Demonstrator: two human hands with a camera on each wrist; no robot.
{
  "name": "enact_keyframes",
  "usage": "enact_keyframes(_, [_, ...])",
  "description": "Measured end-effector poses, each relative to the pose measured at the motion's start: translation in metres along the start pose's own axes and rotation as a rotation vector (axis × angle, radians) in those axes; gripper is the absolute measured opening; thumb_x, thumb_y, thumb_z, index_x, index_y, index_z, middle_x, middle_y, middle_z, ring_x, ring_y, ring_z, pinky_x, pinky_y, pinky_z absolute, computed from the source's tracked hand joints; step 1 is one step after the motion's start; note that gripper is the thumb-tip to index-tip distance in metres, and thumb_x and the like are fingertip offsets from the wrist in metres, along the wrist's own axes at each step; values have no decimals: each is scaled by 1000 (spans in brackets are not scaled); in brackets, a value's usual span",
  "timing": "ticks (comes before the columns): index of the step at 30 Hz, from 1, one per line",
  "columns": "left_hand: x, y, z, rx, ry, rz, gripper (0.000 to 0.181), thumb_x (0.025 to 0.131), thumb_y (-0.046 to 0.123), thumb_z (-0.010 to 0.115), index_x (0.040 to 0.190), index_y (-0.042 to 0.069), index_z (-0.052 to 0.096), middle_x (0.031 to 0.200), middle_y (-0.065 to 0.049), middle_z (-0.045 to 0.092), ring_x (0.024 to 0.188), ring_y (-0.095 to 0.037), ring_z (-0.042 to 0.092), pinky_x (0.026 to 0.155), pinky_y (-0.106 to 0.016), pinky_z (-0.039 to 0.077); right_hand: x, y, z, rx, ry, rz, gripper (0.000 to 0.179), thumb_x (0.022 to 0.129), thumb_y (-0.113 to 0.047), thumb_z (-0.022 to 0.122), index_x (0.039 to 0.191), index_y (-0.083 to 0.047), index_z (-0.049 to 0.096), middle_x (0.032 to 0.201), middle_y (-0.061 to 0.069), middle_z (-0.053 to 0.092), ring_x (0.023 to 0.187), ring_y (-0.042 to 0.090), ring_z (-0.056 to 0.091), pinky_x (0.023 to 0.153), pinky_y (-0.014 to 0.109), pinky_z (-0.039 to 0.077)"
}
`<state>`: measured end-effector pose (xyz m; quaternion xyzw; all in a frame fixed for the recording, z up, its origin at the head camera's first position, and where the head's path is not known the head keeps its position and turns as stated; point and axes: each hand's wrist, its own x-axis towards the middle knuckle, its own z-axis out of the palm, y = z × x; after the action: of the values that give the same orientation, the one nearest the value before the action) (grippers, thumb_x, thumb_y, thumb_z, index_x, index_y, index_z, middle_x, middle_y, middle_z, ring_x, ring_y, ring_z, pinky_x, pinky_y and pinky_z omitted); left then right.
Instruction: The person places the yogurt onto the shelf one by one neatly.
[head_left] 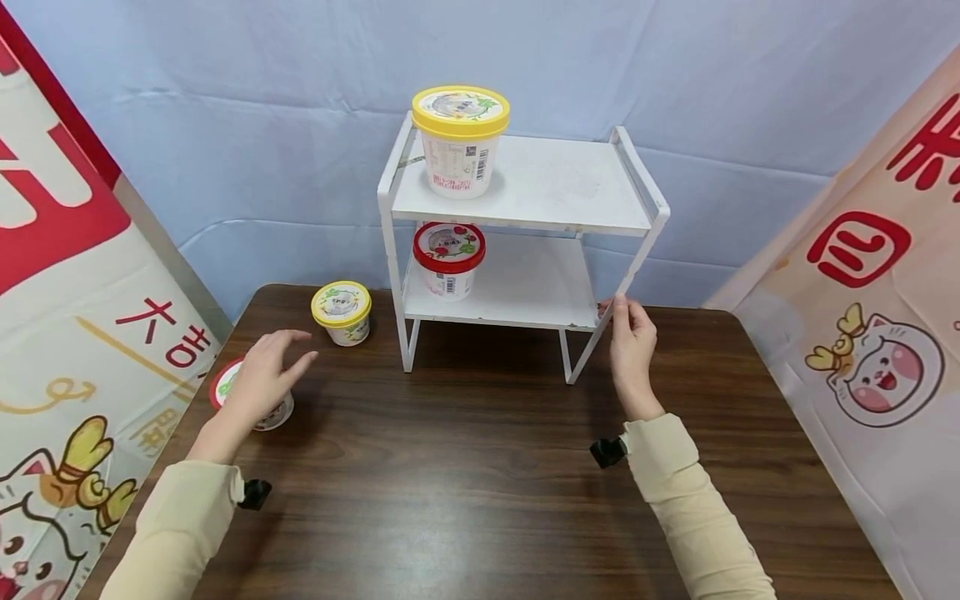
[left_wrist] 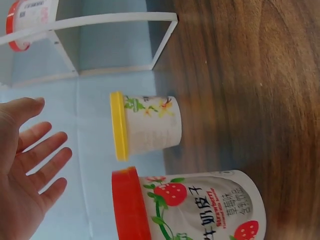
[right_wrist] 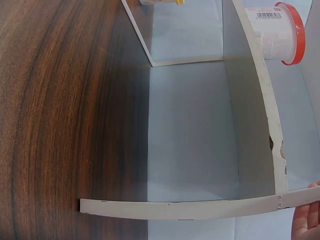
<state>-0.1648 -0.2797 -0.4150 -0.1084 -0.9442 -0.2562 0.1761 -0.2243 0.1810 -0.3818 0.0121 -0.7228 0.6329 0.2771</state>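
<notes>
In the head view my left hand (head_left: 258,379) hovers over a red-lidded strawberry ice cream tub (head_left: 276,414), hiding much of it. Its fingers spread apart with nothing between them, as the left wrist view also shows for the hand (left_wrist: 30,160). A smaller yellow-lidded tub (head_left: 342,312) stands just beyond the fingertips. My right hand (head_left: 633,346) grips the front right leg of a white two-tier rack (head_left: 517,312), thumb on the near side. On the rack's top shelf, at the left, sits a large yellow-lidded tub (head_left: 461,142); below it on the lower shelf is a red-lidded tub (head_left: 448,258).
The rack stands at the back of a dark wooden table (head_left: 420,467). A pale blue cloth (head_left: 300,150) hangs behind it. Printed banners flank the table, one on the left (head_left: 75,333) and one on the right (head_left: 862,333).
</notes>
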Motion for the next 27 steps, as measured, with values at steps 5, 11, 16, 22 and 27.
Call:
enact_keyframes(5, [-8,-6,-1,-18,14,-36,32,88,18,61,112,-3,56,108,-22,58,103,-37,49,87,-52,36,-5,-14,1,-25,-15,-1,36,97,-18,44,94,16,59,89,32,54,79,18,52,68,19,38])
enact_keyframes(11, [-16,-11,-5,-40,26,-79,33,88,20,60,112,-2,55,111,-23,57,105,-38,46,87,-54,36,-1,-2,0,-32,-6,2,38,97,-22,45,94,13,60,86,21,58,78,14,51,68,19,38])
enact_keyframes(16, [-23,-14,-10,-54,44,-133,34,90,25,58,113,0,55,114,-23,55,109,-39,44,87,-56,34,1,8,0,-38,14,-6,41,96,-29,47,92,9,62,81,7,60,77,14,51,67,20,39])
enact_keyframes(22, [-31,-21,-11,-70,99,-176,32,89,21,60,111,-1,55,111,-22,54,107,-39,43,88,-55,33,2,8,0,-33,10,2,42,95,-29,47,92,10,62,79,1,59,76,14,50,67,20,39])
enact_keyframes(27, [-37,-25,-12,-94,132,-220,35,87,19,61,113,-3,54,114,-23,52,109,-40,42,88,-56,32,2,7,-1,-31,1,24,36,96,-20,46,93,12,61,80,7,60,77,18,51,67,19,39])
